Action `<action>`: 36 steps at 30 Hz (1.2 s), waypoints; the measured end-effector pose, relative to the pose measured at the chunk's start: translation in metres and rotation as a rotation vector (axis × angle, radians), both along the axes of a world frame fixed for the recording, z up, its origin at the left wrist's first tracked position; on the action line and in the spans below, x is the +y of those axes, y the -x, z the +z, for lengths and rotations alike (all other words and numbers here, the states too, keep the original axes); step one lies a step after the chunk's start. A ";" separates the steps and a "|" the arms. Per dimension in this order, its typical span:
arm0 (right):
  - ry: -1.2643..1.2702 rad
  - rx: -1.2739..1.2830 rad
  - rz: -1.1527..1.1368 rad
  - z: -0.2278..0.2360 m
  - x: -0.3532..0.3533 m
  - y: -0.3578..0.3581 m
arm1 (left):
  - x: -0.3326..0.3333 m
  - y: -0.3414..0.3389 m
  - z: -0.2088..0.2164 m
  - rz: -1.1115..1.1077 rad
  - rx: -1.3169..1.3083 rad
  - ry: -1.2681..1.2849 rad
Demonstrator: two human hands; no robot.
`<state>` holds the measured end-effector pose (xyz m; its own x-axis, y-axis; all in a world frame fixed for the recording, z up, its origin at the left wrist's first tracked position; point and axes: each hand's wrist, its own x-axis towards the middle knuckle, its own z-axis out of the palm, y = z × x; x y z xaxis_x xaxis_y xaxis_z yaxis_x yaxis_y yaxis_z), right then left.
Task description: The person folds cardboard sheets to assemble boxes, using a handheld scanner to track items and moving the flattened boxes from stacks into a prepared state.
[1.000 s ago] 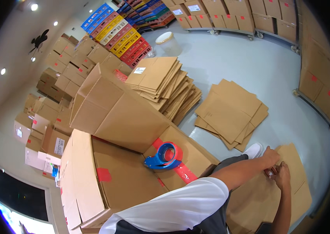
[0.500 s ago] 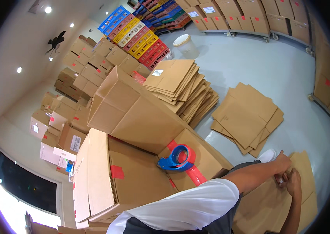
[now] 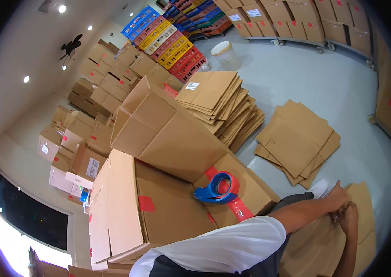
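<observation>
At the lower right, my left hand (image 3: 338, 197) and my right hand (image 3: 349, 217) meet over a brown cardboard box (image 3: 313, 247), close to its creased upper flap. Their fingers are bent inward and nearly touch each other. Whatever lies between the fingertips is too small and shaded to make out. My left forearm, below a white sleeve, reaches across to it; the right forearm rises from the lower edge. To the left, a blue tape dispenser with a red roll (image 3: 217, 188) lies on an open cardboard box (image 3: 172, 198) that has red tape strips on it.
Flattened cartons (image 3: 297, 141) lie on the grey floor, beside a taller carton stack (image 3: 221, 106). A white bucket (image 3: 225, 55) and colourful plastic crates (image 3: 168, 44) stand farther back. Packed boxes on wheeled dollies (image 3: 292, 23) line the far right; more boxes (image 3: 80, 134) are piled left.
The view has shifted slightly, so the boxes and crates sit a little farther right and lower. Both hands stay together at the cardboard, with small finger movements.
</observation>
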<state>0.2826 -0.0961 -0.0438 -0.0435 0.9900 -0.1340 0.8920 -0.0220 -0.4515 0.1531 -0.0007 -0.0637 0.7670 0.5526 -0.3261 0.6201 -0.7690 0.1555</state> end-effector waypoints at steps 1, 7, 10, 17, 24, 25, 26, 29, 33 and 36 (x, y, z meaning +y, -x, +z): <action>-0.029 -0.048 -0.023 0.002 -0.001 0.005 | -0.004 0.005 0.002 0.018 -0.045 -0.068; -0.165 -0.281 -0.091 -0.036 -0.023 0.034 | -0.029 0.033 0.002 0.006 -0.171 -0.222; -0.150 -0.327 -0.109 -0.038 -0.028 0.040 | -0.035 0.035 0.004 -0.032 -0.191 -0.205; -0.119 -0.160 -0.058 -0.021 -0.014 0.036 | -0.024 0.028 -0.025 0.060 -0.201 -0.203; -0.068 0.154 0.003 -0.016 0.010 -0.010 | 0.003 -0.027 -0.010 0.009 0.039 -0.002; -0.040 0.193 0.058 -0.012 0.016 -0.012 | 0.008 -0.028 -0.010 0.025 0.032 0.005; -0.014 0.228 0.090 -0.008 0.020 -0.015 | 0.012 -0.030 -0.012 0.017 0.021 0.012; 0.170 0.386 0.038 0.009 0.035 0.003 | 0.025 -0.014 -0.021 0.052 0.106 0.052; 0.204 0.251 0.010 0.003 0.023 -0.013 | 0.014 -0.017 0.046 -0.080 0.114 0.091; 0.160 -0.143 -0.055 0.027 0.015 0.038 | -0.002 0.014 0.036 -0.009 0.015 -0.040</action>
